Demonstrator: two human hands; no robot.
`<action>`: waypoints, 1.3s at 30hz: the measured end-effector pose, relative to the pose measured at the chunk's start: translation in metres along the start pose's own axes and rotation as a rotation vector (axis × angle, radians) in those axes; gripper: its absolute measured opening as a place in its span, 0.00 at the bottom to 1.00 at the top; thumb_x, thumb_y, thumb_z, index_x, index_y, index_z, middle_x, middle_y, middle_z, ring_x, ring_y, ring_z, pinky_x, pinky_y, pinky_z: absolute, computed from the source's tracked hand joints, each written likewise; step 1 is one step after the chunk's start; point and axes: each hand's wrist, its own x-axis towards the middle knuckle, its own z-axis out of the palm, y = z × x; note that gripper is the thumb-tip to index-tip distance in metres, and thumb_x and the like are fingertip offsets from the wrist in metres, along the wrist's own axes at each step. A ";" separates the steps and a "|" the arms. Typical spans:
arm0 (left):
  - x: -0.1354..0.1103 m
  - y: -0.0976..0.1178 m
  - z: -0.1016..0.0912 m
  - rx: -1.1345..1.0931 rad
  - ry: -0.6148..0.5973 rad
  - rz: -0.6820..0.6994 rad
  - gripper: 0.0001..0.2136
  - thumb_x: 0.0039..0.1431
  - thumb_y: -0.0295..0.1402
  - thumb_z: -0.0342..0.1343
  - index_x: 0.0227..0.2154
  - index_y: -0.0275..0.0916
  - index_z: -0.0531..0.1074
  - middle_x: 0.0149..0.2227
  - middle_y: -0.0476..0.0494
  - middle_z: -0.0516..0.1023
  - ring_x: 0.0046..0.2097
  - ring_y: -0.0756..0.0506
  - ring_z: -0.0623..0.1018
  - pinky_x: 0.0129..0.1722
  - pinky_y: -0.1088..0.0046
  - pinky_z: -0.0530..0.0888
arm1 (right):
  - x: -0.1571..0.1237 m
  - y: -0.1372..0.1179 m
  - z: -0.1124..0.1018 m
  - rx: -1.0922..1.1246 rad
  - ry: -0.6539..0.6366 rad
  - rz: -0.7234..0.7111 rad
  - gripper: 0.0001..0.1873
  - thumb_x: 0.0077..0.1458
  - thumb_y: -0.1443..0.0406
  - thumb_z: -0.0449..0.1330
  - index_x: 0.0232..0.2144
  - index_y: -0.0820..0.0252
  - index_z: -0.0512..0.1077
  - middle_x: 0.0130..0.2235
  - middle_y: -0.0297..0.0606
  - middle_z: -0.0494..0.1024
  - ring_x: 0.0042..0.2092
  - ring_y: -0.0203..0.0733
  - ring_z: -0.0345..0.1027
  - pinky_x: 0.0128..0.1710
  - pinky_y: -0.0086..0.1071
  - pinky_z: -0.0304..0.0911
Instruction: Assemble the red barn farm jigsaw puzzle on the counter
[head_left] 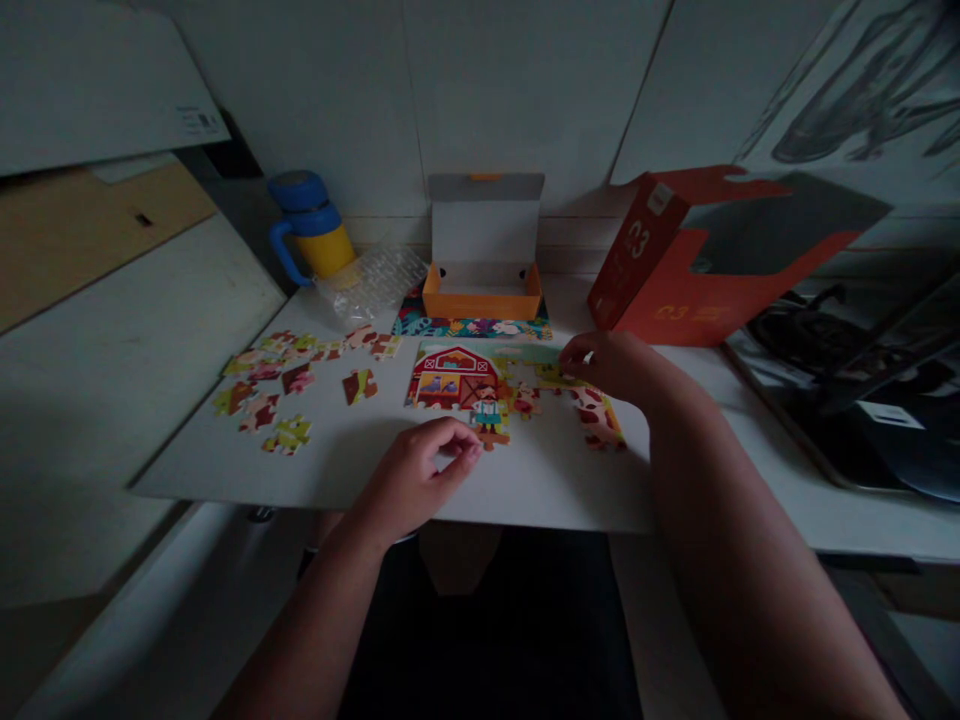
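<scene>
A partly joined farm jigsaw [480,385] with a red barn lies on the white table [525,480]. My left hand [420,470] rests just in front of it, fingers curled loosely with the tips near the small farmer piece [489,412]; nothing shows in it. My right hand [607,365] sits on the puzzle's right part, fingers bent and pinched on a piece [559,375] there. Several loose pieces [289,385] are scattered to the left.
An open orange box [481,290] stands behind the puzzle on a patterned card [471,327]. A red carton [675,270] lies at the right, a blue and yellow bottle [311,225] and a clear bag [375,280] at the back left. A stove [847,400] is at the right.
</scene>
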 end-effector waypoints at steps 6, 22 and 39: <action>0.000 -0.001 0.000 -0.017 -0.005 -0.005 0.05 0.74 0.33 0.59 0.41 0.41 0.78 0.40 0.47 0.85 0.41 0.48 0.83 0.45 0.72 0.78 | 0.001 -0.004 0.004 0.007 -0.032 0.033 0.07 0.59 0.61 0.68 0.40 0.51 0.85 0.39 0.37 0.88 0.34 0.43 0.78 0.35 0.33 0.65; -0.002 -0.003 0.001 -0.029 -0.008 -0.003 0.05 0.74 0.33 0.59 0.41 0.42 0.78 0.40 0.48 0.85 0.41 0.49 0.82 0.44 0.74 0.77 | 0.001 -0.003 0.003 -0.016 -0.076 0.047 0.09 0.61 0.61 0.68 0.43 0.54 0.83 0.38 0.39 0.87 0.34 0.42 0.77 0.33 0.32 0.64; -0.001 -0.001 0.001 -0.016 -0.002 -0.009 0.04 0.73 0.32 0.59 0.41 0.41 0.79 0.40 0.49 0.85 0.41 0.50 0.82 0.44 0.75 0.78 | 0.003 -0.012 0.006 -0.034 -0.031 -0.024 0.10 0.60 0.69 0.64 0.41 0.55 0.85 0.39 0.39 0.88 0.37 0.43 0.79 0.37 0.31 0.66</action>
